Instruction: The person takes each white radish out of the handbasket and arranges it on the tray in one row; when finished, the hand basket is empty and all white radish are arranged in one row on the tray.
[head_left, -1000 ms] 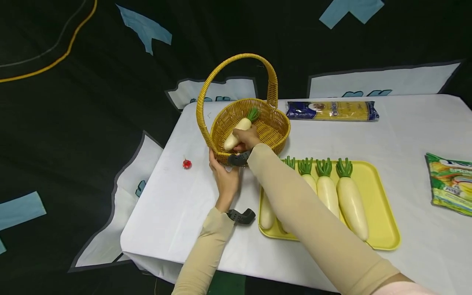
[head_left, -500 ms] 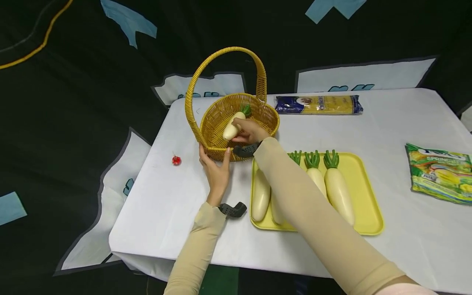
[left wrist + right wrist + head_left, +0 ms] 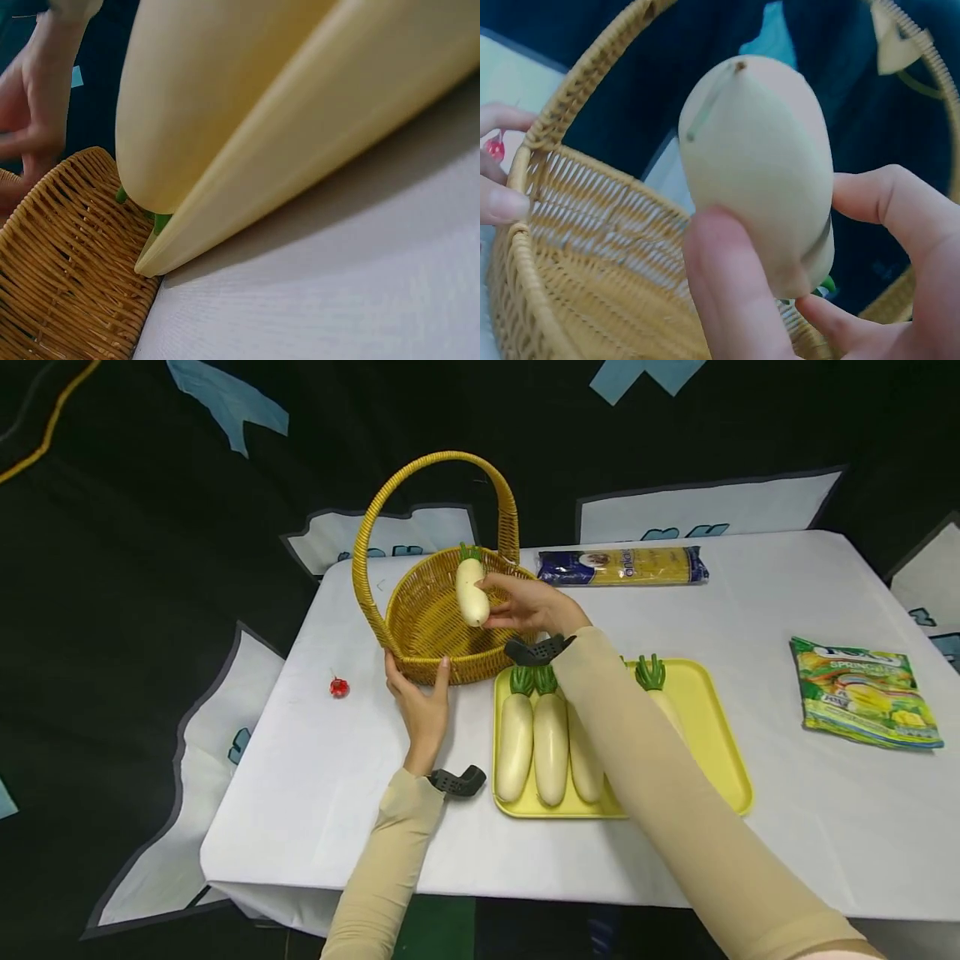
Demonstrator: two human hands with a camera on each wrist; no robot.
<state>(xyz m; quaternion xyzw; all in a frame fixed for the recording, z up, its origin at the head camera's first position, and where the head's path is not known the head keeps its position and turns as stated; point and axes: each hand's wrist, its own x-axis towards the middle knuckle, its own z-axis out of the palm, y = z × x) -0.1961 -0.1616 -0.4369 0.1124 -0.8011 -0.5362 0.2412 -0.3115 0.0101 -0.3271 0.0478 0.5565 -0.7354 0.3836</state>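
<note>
My right hand [image 3: 525,603] pinches a white radish [image 3: 472,593] with a green top over the right part of the wicker basket [image 3: 468,672]. In the right wrist view the radish [image 3: 761,150] points its pale root end at the camera, with the thumb on one side and fingers on the other. My left hand [image 3: 422,714] grips the front left of the basket, its thumb at the rim. Behind that rim, the woven floor shows bare. Several more white radishes [image 3: 551,750] lie side by side in a yellow tray [image 3: 708,727], partly covered by my right forearm.
The basket's tall arched handle [image 3: 435,457] rises above the bowl. A pasta packet [image 3: 622,567] lies behind the tray, and a green packet [image 3: 866,693] to its right. Left of the basket sits a small red object [image 3: 339,687] on the white tablecloth [image 3: 300,793].
My right hand has raised the radish from the basket's floor and turned it more upright. My left hand stays at the basket's rim. The head view has shifted, so the scene sits further left.
</note>
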